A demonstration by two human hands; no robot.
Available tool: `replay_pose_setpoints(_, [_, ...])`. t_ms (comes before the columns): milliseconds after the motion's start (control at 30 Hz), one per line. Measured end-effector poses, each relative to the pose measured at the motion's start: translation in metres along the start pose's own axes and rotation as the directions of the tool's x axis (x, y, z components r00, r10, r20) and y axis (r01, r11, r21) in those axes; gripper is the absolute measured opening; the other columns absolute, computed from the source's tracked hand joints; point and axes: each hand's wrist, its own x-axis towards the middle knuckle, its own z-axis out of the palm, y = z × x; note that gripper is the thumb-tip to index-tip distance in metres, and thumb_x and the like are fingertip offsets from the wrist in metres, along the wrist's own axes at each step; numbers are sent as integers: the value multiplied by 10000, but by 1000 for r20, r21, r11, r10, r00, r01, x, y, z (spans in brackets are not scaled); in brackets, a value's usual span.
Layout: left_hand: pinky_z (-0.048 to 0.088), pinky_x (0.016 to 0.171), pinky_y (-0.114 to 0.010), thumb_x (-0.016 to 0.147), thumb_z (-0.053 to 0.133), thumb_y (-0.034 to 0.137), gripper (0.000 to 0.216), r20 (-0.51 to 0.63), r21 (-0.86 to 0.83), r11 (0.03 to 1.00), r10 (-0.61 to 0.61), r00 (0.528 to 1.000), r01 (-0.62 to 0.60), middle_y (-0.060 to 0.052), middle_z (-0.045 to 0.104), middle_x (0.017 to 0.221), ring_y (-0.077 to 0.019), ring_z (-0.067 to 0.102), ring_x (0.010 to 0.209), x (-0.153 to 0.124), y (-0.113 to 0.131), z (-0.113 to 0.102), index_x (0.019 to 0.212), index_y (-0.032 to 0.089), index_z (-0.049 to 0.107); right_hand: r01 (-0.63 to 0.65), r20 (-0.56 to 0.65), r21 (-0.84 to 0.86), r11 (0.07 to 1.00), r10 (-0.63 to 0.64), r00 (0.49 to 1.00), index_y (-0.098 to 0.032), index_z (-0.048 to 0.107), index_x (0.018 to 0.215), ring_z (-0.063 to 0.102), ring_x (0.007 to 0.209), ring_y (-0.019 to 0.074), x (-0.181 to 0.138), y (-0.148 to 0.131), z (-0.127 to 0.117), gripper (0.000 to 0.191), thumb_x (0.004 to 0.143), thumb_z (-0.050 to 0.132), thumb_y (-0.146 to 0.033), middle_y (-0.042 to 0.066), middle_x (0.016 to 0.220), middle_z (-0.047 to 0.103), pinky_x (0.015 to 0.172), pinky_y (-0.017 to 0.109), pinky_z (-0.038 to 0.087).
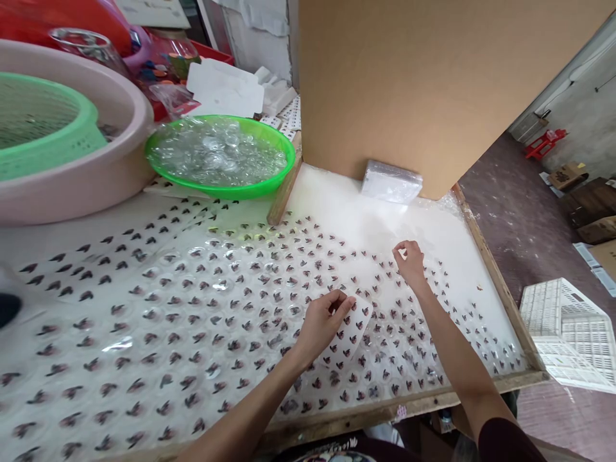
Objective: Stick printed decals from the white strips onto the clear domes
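My left hand (321, 319) pinches a white sheet of small dark stickers (355, 322), held just above the work board (481, 237). My right hand (410, 262) reaches further back and right, fingers curled down in a pinch onto one of the small pieces on the board; what sits in the fingertips is too small to name. Rows of clear plastic domes with dark printed pieces (231, 308) cover most of the white surface inside the wooden frame.
A green bowl of clear plastic shells (219, 154) stands at the back left beside a pink basin (91, 173) holding a green basket (43, 122). A cardboard wall (423, 77) rises behind, with a wrapped white stack (391, 181) at its foot. White crates (568, 333) lie on the floor right.
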Motion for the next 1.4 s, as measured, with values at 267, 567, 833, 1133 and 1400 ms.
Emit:
replay_pose_setpoints(267, [307,534,-229,908,525,417,348,-17,16,1000,24,1000,-24,35,455,564,-114,392,551,0,0,-1,652,181,518,-179,210,164,970,143,967,-209,633,751,594,667,169,21,4,10,132,766,533,-293,27,770,673,657,295,457])
replay_pose_setpoints(567, [300,524,-231,916,521,431,346,-4,-15,1000,5,1000,-6,36,432,573,-114,368,541,-1,3,-3,669,188,508,-53,176,-84,995,67,982,-229,597,866,574,696,180,16,-8,12,84,791,568,-251,-38,669,596,939,423,333])
replay_pose_setpoints(833, [260,506,-237,900,535,445,386,-139,-62,998,-14,990,6,48,352,554,-107,307,526,0,5,-3,621,191,453,10,265,265,964,-83,961,-222,652,899,590,820,189,-46,-59,-20,262,896,523,-450,49,934,658,820,346,426])
replay_pose_setpoints(1133, [388,598,-242,864,577,441,273,-128,-63,997,35,991,-43,-9,586,721,-139,472,648,0,10,-5,875,174,632,-67,412,486,871,-160,897,-230,644,765,559,681,159,-100,-85,-22,217,830,644,-437,1,716,626,659,286,449])
replay_pose_setpoints(1400, [329,508,-222,878,560,426,304,-171,-73,997,-24,985,12,36,460,583,-107,377,537,1,8,-4,703,179,581,162,210,406,899,-264,941,-263,649,816,539,725,182,-105,-87,-23,105,861,631,-356,17,804,628,783,362,444])
